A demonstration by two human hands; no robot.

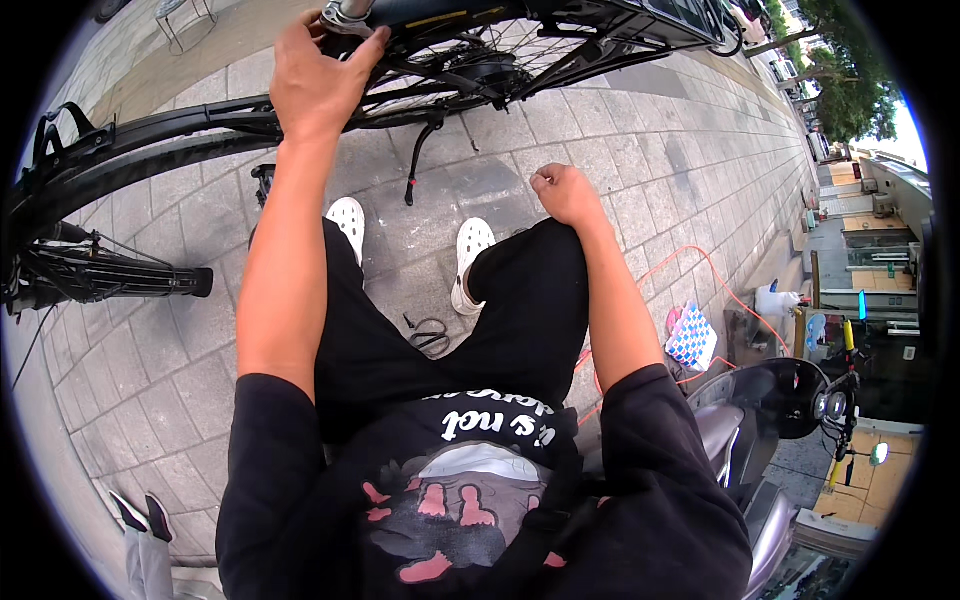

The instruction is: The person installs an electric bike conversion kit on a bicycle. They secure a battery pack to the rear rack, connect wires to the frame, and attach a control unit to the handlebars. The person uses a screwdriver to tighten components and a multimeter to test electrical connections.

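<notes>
Grey paving stones (640,150) cover pretty much everything under me, running off toward the street on the right. Biggest thing on them is the black bike (150,135) lying across the top of my view, its rear wheel (470,70) with the chunky hub right in front of me and a fender sweeping off to my left. Off to my lower right there's a scooter (770,420) with a dark windscreen, and an orange cable (700,262) snakes over the stones near it.

I'm sitting low, black trousers, white clogs (470,245) flat on the ground just short of the wheel. My left hand (318,80) is stretched out and up, fingers wrapped over the tyre and frame next to a metal tube end at the top of the wheel. My right hand (565,192) is curled into a loose fist holding nothing, resting on my right knee, well clear of the bike.

Smallest bit: a little black tool (430,335) on the ground between my legs, can't tell exactly what it is.
</notes>
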